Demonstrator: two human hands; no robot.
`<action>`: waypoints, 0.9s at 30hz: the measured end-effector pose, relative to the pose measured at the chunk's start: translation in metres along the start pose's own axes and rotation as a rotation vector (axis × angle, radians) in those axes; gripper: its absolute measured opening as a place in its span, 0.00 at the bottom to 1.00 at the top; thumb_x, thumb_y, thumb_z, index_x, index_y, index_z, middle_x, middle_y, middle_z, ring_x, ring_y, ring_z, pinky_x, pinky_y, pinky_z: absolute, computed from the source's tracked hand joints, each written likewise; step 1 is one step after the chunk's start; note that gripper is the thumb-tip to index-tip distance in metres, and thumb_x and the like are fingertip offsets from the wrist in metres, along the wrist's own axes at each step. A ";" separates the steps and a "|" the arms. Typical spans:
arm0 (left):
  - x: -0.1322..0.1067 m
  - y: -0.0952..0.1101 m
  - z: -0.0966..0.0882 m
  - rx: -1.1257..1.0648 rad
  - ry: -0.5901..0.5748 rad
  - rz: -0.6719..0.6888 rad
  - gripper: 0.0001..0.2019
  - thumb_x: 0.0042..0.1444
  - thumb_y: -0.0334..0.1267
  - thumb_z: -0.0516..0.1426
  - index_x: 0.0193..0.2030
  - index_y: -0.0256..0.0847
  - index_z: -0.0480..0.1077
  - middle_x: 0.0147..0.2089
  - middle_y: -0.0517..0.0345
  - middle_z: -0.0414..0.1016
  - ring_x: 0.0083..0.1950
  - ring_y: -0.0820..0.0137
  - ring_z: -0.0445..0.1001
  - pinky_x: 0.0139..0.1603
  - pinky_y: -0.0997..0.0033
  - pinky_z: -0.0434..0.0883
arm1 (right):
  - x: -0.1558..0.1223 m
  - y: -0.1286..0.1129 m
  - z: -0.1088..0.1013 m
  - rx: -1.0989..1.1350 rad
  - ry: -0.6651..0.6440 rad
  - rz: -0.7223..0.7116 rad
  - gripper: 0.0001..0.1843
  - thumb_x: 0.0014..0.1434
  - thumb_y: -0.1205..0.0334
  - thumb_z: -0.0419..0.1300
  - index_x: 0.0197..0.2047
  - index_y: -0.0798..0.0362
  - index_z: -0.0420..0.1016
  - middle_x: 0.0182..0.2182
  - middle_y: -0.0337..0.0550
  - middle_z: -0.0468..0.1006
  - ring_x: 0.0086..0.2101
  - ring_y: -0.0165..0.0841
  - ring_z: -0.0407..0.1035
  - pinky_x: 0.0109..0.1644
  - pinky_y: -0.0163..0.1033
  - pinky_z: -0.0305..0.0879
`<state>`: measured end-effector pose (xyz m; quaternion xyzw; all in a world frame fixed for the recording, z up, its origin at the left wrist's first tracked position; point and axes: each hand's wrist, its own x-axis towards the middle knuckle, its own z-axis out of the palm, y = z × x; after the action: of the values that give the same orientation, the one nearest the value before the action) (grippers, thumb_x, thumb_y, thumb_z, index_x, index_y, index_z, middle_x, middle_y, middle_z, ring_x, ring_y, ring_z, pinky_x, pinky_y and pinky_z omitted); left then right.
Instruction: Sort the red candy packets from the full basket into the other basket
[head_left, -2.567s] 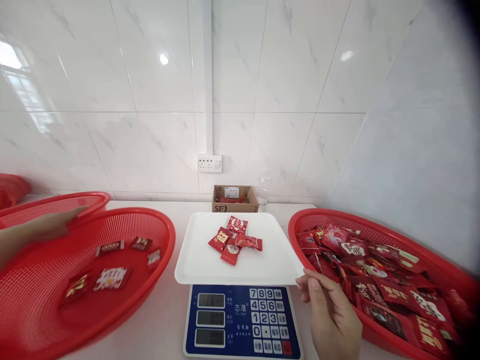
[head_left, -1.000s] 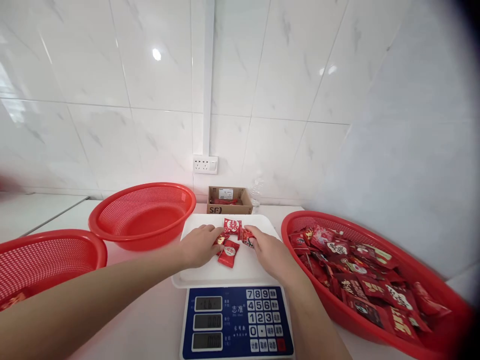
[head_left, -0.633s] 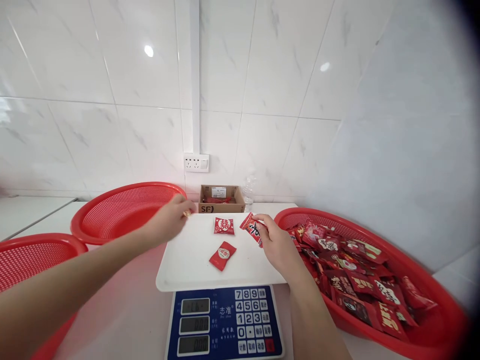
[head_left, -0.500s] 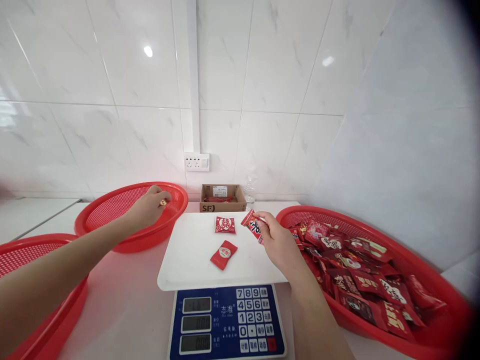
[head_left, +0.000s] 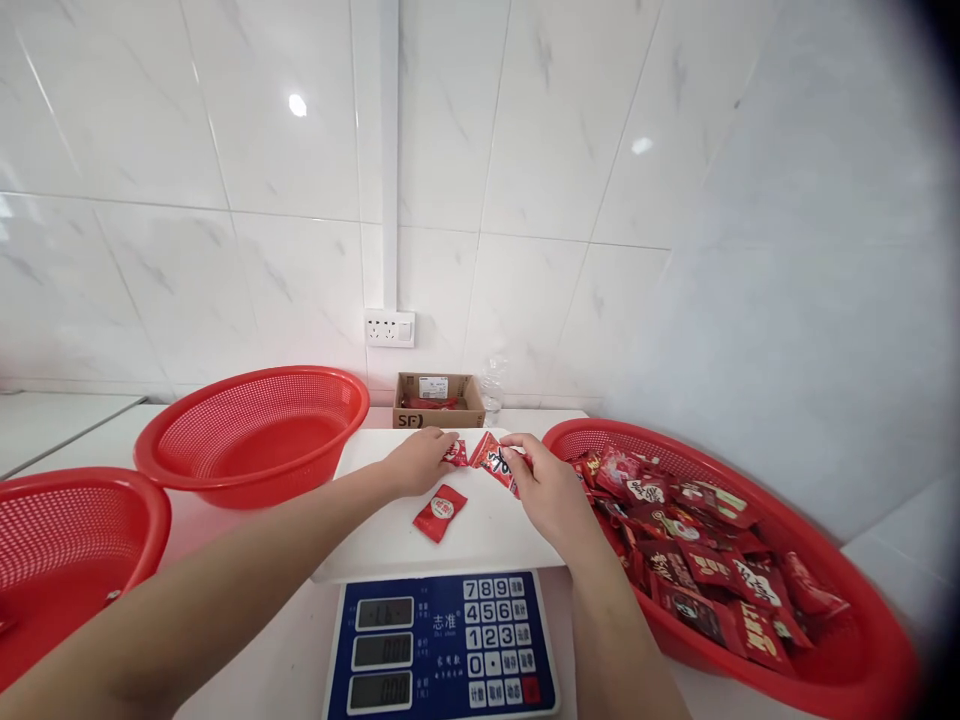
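Note:
My left hand (head_left: pixel 421 462) is over the back of the white scale tray (head_left: pixel 375 540), its fingers closed on the edge of a small red packet (head_left: pixel 456 453) with white printing. Just to the right, my right hand (head_left: pixel 541 482) pinches a red snack packet (head_left: pixel 491 458) with bold black and white lettering, held above the tray. These two packets are close together. A second small red packet (head_left: pixel 440 514) with a pale round label lies flat on the tray, nearer to me, touched by neither hand.
The blue scale panel (head_left: pixel 444 645) is in front of the tray. A red basket (head_left: pixel 847 650) full of red packets stands at right. Two more red baskets, a rear one (head_left: pixel 247 480) and a front one (head_left: pixel 146 520), are at left. Behind the tray sits a cardboard box (head_left: pixel 439 418).
My left hand has come from over the rear left basket to the tray and closed on the small packet there. The gold item it held no longer shows. My right hand keeps its snack packet.

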<state>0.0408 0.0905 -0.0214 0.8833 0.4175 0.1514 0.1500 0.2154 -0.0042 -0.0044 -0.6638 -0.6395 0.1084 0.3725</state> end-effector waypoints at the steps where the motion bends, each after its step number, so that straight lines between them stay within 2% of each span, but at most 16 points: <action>1: 0.001 0.001 0.000 -0.031 0.012 -0.017 0.17 0.60 0.40 0.56 0.54 0.39 0.65 0.57 0.48 0.66 0.55 0.58 0.68 0.54 0.48 0.66 | 0.000 0.000 -0.001 0.013 0.014 0.003 0.18 0.62 0.52 0.45 0.45 0.49 0.72 0.22 0.39 0.75 0.26 0.36 0.70 0.29 0.36 0.58; 4: -0.002 0.001 -0.005 -0.166 0.062 -0.087 0.19 0.59 0.39 0.57 0.56 0.39 0.63 0.57 0.48 0.65 0.56 0.57 0.66 0.55 0.47 0.64 | 0.002 0.001 -0.003 0.090 0.059 0.003 0.19 0.63 0.52 0.45 0.47 0.49 0.71 0.27 0.41 0.77 0.29 0.37 0.71 0.32 0.38 0.61; 6: -0.008 0.002 -0.011 -0.301 0.079 -0.133 0.21 0.60 0.39 0.55 0.60 0.43 0.59 0.56 0.49 0.66 0.54 0.59 0.67 0.54 0.51 0.65 | 0.002 0.001 -0.003 0.184 0.078 -0.011 0.19 0.63 0.51 0.45 0.48 0.49 0.70 0.29 0.42 0.77 0.29 0.36 0.71 0.33 0.39 0.63; 8: -0.014 0.006 -0.017 -0.464 0.063 -0.177 0.22 0.61 0.42 0.52 0.61 0.48 0.57 0.50 0.53 0.69 0.46 0.64 0.71 0.48 0.58 0.69 | 0.001 0.000 -0.003 0.304 0.071 -0.022 0.20 0.62 0.50 0.46 0.51 0.50 0.68 0.27 0.40 0.76 0.26 0.34 0.69 0.31 0.38 0.63; 11: -0.022 0.017 -0.026 -0.717 0.022 -0.215 0.19 0.61 0.46 0.50 0.59 0.50 0.60 0.39 0.58 0.68 0.36 0.69 0.71 0.38 0.66 0.70 | -0.001 -0.002 -0.003 0.499 0.041 -0.030 0.23 0.62 0.48 0.48 0.55 0.49 0.65 0.23 0.37 0.71 0.22 0.31 0.65 0.26 0.36 0.62; 14: -0.031 0.032 -0.032 -0.963 -0.006 -0.196 0.17 0.60 0.43 0.50 0.56 0.50 0.61 0.37 0.60 0.66 0.38 0.71 0.71 0.38 0.70 0.70 | -0.003 -0.006 -0.002 0.630 0.043 -0.046 0.24 0.61 0.46 0.50 0.56 0.49 0.63 0.23 0.36 0.70 0.23 0.31 0.65 0.25 0.34 0.62; 18: -0.044 0.053 -0.035 -1.224 -0.076 -0.163 0.17 0.60 0.41 0.50 0.57 0.50 0.59 0.39 0.57 0.68 0.39 0.69 0.72 0.40 0.66 0.72 | -0.006 -0.014 0.000 0.613 0.037 -0.043 0.24 0.61 0.46 0.51 0.55 0.51 0.65 0.22 0.36 0.71 0.22 0.30 0.64 0.24 0.34 0.62; 20: -0.048 0.060 -0.037 -1.290 -0.102 -0.170 0.16 0.60 0.43 0.51 0.55 0.47 0.61 0.38 0.56 0.70 0.34 0.71 0.72 0.38 0.65 0.72 | -0.008 -0.020 0.002 0.561 0.026 -0.040 0.23 0.60 0.46 0.52 0.52 0.52 0.67 0.22 0.36 0.71 0.21 0.29 0.63 0.24 0.34 0.61; 22: -0.050 0.064 -0.038 -1.313 -0.107 -0.187 0.16 0.59 0.50 0.52 0.49 0.44 0.64 0.36 0.57 0.70 0.29 0.73 0.70 0.33 0.70 0.71 | -0.011 -0.025 0.003 0.545 0.005 -0.035 0.22 0.59 0.45 0.52 0.47 0.53 0.70 0.22 0.37 0.72 0.20 0.29 0.63 0.23 0.33 0.60; 24: -0.051 0.063 -0.039 -1.311 -0.099 -0.196 0.18 0.57 0.55 0.53 0.42 0.42 0.65 0.33 0.57 0.71 0.28 0.74 0.70 0.29 0.74 0.68 | -0.014 -0.028 0.004 0.579 -0.034 -0.033 0.20 0.58 0.45 0.53 0.43 0.53 0.71 0.22 0.37 0.72 0.21 0.29 0.62 0.23 0.33 0.59; 27: -0.052 0.058 -0.040 -1.284 -0.086 -0.194 0.18 0.57 0.56 0.52 0.38 0.41 0.65 0.32 0.57 0.72 0.29 0.72 0.71 0.29 0.74 0.67 | -0.015 -0.031 0.007 0.669 -0.112 -0.077 0.18 0.59 0.46 0.53 0.41 0.53 0.70 0.22 0.37 0.71 0.21 0.27 0.61 0.24 0.32 0.59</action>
<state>0.0336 0.0196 0.0307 0.5817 0.3155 0.3209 0.6776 0.1846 -0.0191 0.0052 -0.4733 -0.6125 0.3344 0.5376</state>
